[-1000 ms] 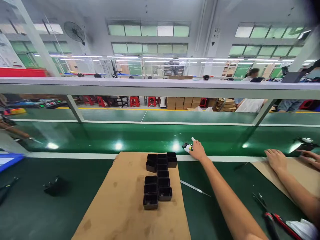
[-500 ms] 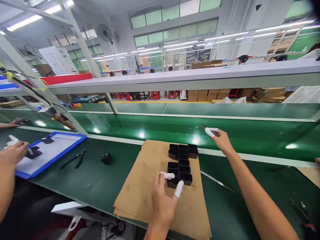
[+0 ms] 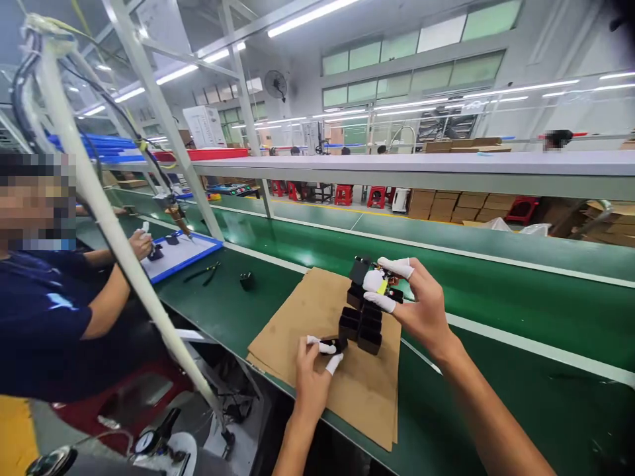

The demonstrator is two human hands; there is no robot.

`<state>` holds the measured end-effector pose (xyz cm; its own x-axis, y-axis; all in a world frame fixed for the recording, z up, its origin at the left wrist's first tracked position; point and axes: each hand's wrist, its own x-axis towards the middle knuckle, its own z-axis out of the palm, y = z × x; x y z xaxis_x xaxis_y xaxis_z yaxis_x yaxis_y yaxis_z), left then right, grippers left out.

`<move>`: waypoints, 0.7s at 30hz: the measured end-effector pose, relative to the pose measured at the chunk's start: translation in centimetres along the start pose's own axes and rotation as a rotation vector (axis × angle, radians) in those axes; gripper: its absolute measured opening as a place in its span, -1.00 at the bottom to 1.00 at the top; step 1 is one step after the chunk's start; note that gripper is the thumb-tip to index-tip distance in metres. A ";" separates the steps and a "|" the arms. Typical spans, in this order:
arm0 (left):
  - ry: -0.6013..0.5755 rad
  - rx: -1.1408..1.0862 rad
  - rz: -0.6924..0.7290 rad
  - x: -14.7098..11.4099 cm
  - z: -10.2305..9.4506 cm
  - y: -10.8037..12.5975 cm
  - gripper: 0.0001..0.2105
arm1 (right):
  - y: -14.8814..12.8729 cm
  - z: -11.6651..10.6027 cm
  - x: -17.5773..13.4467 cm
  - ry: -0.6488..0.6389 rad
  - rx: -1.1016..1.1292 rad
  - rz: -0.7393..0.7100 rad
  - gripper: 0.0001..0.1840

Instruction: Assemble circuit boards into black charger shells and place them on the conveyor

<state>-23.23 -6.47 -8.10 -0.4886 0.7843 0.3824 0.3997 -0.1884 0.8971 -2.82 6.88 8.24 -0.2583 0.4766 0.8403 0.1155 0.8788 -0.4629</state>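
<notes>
"Two hands at work there, well apart. What has the left hand got?"

"White-capped fingertips pinching a black box, near left of the cluster of boxes on the cardboard. Whether it's lifted, I can't tell."

"And the right hand?"

"Thumb and fingers clamped on a dark assembly with a round white disc. It's in front of the far boxes, so they're partly hidden."

"Anything else close by?"

"A thin pale strip on the worktop, off the cardboard's right edge; the right forearm blocks one end. Leftward there's a small black piece, then pliers with their legs spread, then a blue-rimmed tray."

"Who's by the tray?"

"A co-worker in a dark top, one hand over its near side. A slanting white pole cuts across my view of that person."

"And at the back?"

"A glossy green strip beyond the worktop, with a long pale shelf above."
</notes>
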 end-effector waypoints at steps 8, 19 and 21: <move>0.184 -0.599 -0.174 -1.9 -1.6 6.7 -0.71 | -3.9 1.1 -1.5 -0.167 0.124 0.068 -0.44; -0.101 -0.440 -0.133 0.2 -4.7 15.2 -0.63 | -5.9 1.4 -2.4 -0.176 0.036 -0.350 -0.26; -0.107 -0.437 -0.135 0.1 -5.0 15.5 -0.60 | -6.2 1.4 -2.5 -0.218 0.005 -0.367 -0.33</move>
<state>-20.98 -12.25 6.95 -0.4215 0.8712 0.2515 -0.0375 -0.2939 0.9551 -4.26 0.18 8.65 -0.4786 0.1158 0.8704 -0.0265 0.9889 -0.1461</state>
